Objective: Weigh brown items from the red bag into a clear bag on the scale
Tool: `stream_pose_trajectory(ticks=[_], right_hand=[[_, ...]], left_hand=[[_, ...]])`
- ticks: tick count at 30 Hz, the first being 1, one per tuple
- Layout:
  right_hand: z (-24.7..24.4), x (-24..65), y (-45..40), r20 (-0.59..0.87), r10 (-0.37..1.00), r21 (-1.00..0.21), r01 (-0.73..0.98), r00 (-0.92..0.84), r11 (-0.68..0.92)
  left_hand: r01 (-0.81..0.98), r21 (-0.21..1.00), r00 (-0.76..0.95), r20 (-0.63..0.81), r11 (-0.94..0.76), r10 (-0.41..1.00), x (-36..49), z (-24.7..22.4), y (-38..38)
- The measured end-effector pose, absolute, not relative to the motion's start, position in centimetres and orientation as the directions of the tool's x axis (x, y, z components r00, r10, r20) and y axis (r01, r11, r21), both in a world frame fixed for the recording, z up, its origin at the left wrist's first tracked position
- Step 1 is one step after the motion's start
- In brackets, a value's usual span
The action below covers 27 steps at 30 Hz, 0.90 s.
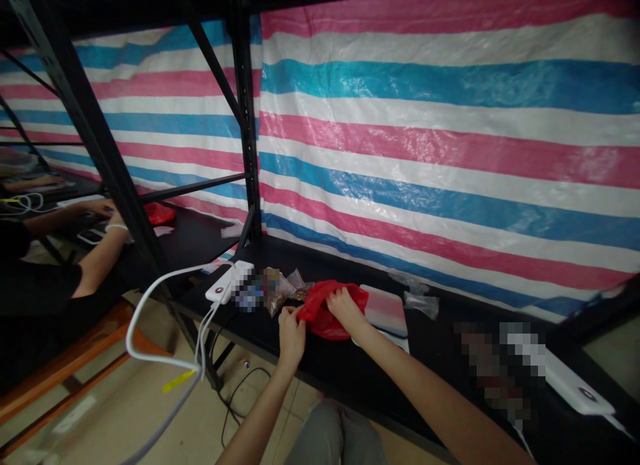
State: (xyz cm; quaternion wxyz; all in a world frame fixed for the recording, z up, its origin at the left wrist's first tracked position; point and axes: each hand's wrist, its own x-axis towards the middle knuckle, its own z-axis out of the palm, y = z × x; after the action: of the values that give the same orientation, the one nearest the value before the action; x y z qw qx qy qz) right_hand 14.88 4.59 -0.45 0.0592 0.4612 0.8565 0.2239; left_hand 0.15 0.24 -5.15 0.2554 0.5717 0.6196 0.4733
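Red and thin, the bag point(325, 326) sits on the black table point(433, 348); the left hand point(291, 335) pinches its left edge, best kept steady while the right hand point(345, 309), grip unclear, reaches its mouth.

left hand point(291, 333), right hand point(345, 307), forearms point(407, 379): bare | trousers point(316, 435): grey, creased

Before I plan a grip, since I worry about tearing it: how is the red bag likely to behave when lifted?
The red bag will probably be floppy, since it looks thin and crumpled. It may bunch where the left hand pinches its edge. Its weight is hard to judge, as its inside is hidden.
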Motion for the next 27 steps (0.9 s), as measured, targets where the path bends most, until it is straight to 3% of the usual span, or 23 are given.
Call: stream_pose_trajectory(ticks=[3, 6, 9, 11, 16, 21, 27], right_hand=[[-0.4, 15.3, 4.9, 0.103, 0.824, 0.434, 0.771, -0.557, 0.467], [-0.1, 15.7, 5.1, 0.115, 0.828, 0.414, 0.784, -0.549, 0.463], [0.4, 15.9, 4.9, 0.126, 0.834, 0.398, 0.797, -0.537, 0.454], [0.6, 15.8, 4.6, 0.123, 0.843, 0.392, 0.806, -0.524, 0.444], [0.2, 15.2, 4.1, 0.070, 0.860, 0.358, 0.817, -0.506, 0.452], [0.5, 15.9, 4.6, 0.025, 0.863, 0.245, 0.840, -0.505, 0.484], [1.4, 17.4, 4.6, 0.045, 0.840, 0.073, 0.840, -0.541, 0.537]], left_hand=[[0.291, 0.947, -0.247, 0.214, -0.138, 0.945, 0.2, -5.1, 0.5], [-0.084, 0.987, -0.178, 0.118, -0.134, 0.977, 0.9, -4.5, 1.1], [-0.418, 0.908, -0.059, -0.015, -0.011, 0.998, 1.7, -3.5, 1.8], [-0.540, 0.837, -0.011, -0.109, 0.086, 0.994, 1.9, -3.0, 2.1], [-0.604, 0.776, -0.016, -0.240, 0.182, 0.971, 1.7, -2.9, 2.0], [-0.636, 0.738, -0.024, -0.310, 0.225, 0.950, 1.7, -2.6, 1.5], [-0.769, 0.621, 0.065, -0.166, 0.155, 0.984, 2.2, -2.8, 2.1]])
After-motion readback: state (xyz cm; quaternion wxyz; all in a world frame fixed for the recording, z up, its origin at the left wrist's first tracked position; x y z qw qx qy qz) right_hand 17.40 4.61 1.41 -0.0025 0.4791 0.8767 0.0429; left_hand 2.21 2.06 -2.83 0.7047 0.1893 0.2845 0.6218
